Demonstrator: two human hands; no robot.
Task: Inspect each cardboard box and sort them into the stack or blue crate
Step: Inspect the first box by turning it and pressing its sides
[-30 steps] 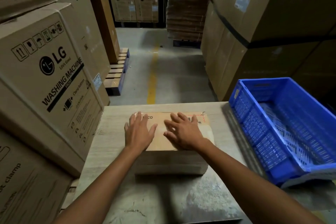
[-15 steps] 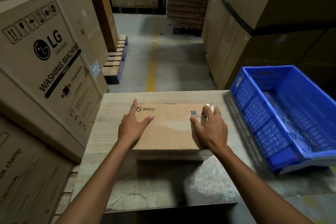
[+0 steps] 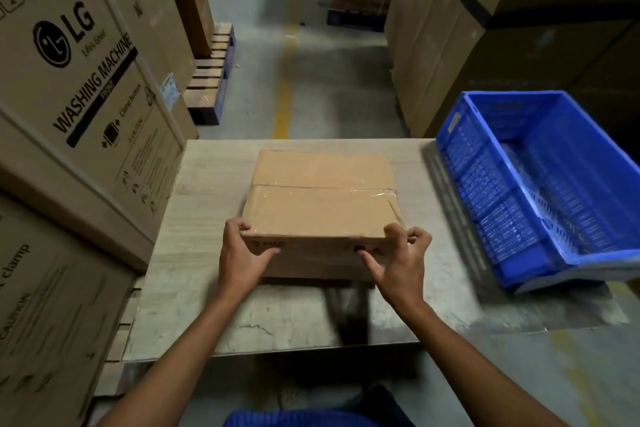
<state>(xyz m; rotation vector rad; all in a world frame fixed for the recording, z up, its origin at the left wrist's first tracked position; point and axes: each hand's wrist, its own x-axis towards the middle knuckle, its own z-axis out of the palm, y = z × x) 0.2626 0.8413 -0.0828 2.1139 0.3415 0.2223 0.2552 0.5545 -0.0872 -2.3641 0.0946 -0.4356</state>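
A brown cardboard box (image 3: 322,198) lies flat on the grey table (image 3: 207,184), its taped seam facing up and the printed PICO side facing me. My left hand (image 3: 242,253) grips the box's near left corner, fingers curled over the top edge and thumb on the front face. At the near right corner my right hand (image 3: 398,260) holds the box the same way, thumb pressed on the front face. The blue crate (image 3: 512,218) stands at the table's right side, tilted, with nothing visible inside.
Large LG washing-machine cartons (image 3: 79,97) are stacked close on the left. Tall strapped cartons (image 3: 485,28) rise behind the crate at the right. Beyond the table runs a floor aisle with a yellow line (image 3: 284,94) and a pallet (image 3: 211,80).
The box has been turned over toward me: the PICO face that lay on top now faces me, the taped face is up. Both hands shifted from the top to the near corners.
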